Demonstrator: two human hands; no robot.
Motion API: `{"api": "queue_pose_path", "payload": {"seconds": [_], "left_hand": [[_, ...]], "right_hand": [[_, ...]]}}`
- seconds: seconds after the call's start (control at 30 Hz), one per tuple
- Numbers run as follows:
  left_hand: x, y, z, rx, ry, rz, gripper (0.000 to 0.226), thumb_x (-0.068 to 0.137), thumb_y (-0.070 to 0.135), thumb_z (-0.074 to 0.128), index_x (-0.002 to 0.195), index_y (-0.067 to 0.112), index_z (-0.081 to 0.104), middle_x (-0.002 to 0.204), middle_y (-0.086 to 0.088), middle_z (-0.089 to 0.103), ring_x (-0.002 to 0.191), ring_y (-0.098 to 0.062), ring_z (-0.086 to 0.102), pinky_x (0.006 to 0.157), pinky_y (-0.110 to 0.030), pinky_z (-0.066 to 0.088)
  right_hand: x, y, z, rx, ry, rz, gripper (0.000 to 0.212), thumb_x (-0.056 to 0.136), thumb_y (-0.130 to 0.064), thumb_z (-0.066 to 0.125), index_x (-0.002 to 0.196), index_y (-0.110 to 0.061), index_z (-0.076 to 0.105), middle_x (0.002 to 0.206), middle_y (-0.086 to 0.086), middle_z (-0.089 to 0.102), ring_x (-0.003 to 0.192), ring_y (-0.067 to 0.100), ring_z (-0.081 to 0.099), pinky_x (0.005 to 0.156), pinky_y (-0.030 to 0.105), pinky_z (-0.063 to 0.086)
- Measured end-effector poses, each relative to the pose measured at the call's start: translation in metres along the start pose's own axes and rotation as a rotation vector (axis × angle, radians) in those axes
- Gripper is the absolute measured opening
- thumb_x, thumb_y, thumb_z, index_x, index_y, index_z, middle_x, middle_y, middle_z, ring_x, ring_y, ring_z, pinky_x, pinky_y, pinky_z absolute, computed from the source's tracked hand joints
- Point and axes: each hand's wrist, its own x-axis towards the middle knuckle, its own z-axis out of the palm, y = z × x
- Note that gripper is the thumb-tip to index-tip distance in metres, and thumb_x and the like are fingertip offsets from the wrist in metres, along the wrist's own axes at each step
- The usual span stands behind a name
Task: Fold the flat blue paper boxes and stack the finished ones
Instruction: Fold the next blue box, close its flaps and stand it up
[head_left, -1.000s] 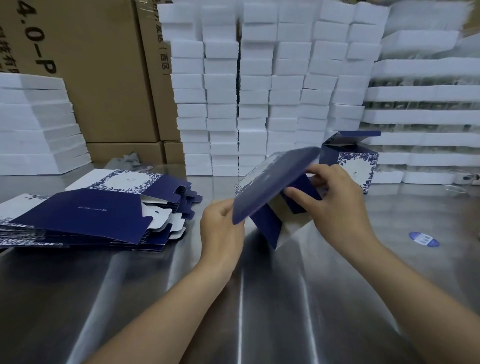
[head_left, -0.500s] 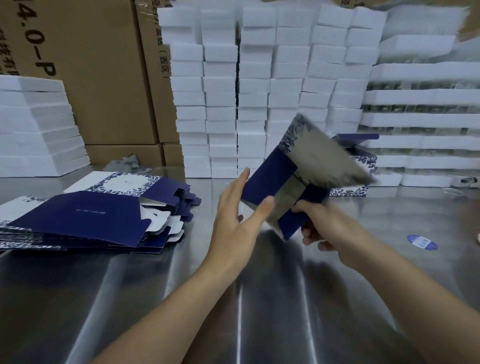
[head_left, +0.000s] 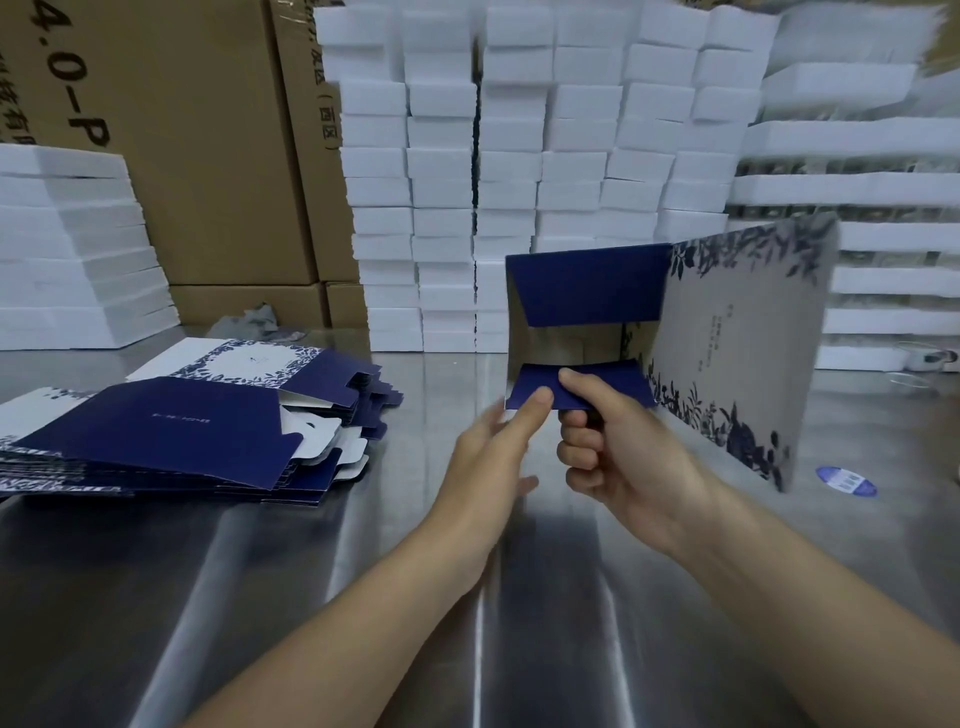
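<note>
I hold one blue paper box (head_left: 727, 343) up in front of me, opened into a tube with its open end facing me. Its grey floral side panel faces right, and two dark blue flaps show at the top and bottom of the opening. My right hand (head_left: 618, 457) pinches the lower flap between thumb and curled fingers. My left hand (head_left: 493, 447) touches the same flap's left part with its thumb, fingers beneath. A pile of flat blue boxes (head_left: 171, 431) lies on the steel table (head_left: 260, 597) to the left. The finished box behind is hidden.
Stacks of white foam blocks (head_left: 519, 182) line the back of the table, more white trays (head_left: 67, 249) at the far left and right. Brown cartons (head_left: 182, 130) stand behind. A round blue sticker (head_left: 845, 480) lies on the table at right.
The box has turned from a tilted, half-flat shape into an open tube facing me. My right hand shifted to pinch the lower flap, and my left hand came onto that flap.
</note>
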Motion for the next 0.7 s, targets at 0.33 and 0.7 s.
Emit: {"api": "queue_pose_path", "payload": {"seconds": [0.33,0.7], "left_hand": [[-0.002,-0.003,0.010,0.005,-0.064,0.110,0.055,0.115,0.032,0.029,0.096,0.005,0.074,0.083,-0.006,0.080,0.082,-0.009,0.077,0.072,-0.022,0.062],[-0.002,-0.003,0.011,0.038,0.063,0.086,0.057,0.113,0.041,0.032,0.065,0.016,0.049,0.050,0.002,0.049,0.048,-0.012,0.052,0.061,-0.030,0.054]], "right_hand": [[-0.004,0.006,0.005,-0.075,-0.043,-0.064,0.054,0.092,-0.054,0.074,0.054,-0.023,0.052,0.056,-0.002,0.034,0.050,0.011,0.038,0.053,0.027,0.033],[-0.008,0.025,0.027,-0.116,-0.038,-0.169,0.042,0.103,-0.042,0.064,0.065,-0.024,0.064,0.062,-0.004,0.051,0.050,0.009,0.043,0.046,0.019,0.035]]}}
